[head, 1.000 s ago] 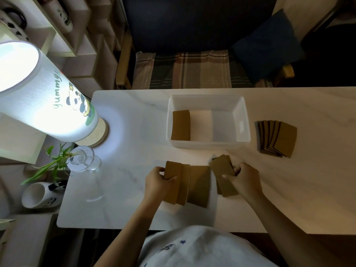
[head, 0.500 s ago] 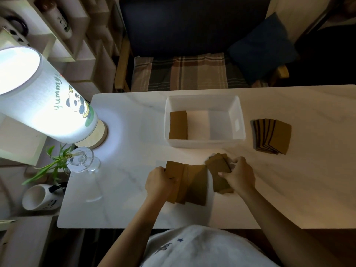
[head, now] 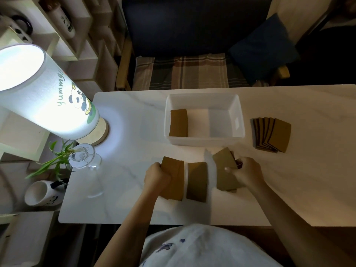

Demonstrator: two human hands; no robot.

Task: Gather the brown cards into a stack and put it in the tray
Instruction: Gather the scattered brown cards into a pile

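Note:
A white tray [head: 204, 140] stands mid-table with one stack of brown cards [head: 178, 123] lying in its left part. In front of it, my left hand [head: 157, 175] grips the left edge of a small bunch of brown cards [head: 176, 180]. One card [head: 196, 182] lies flat just right of that bunch, with a narrow gap between them. My right hand [head: 245, 171] holds a tilted pile of brown cards [head: 225, 170] by its right side. A fanned group of brown cards [head: 272, 134] rests to the right of the tray, untouched.
A lit cylindrical lamp [head: 48, 101] with a panda print stands at the table's left end. A glass vase [head: 82, 157] with a green sprig is beside it, and a white mug [head: 41, 192] sits lower left. A plaid-cushioned chair [head: 185, 73] is behind the table.
My left hand has pulled its cards slightly left, opening a gap to the single flat card. My right hand has shifted its pile a little up and to the right.

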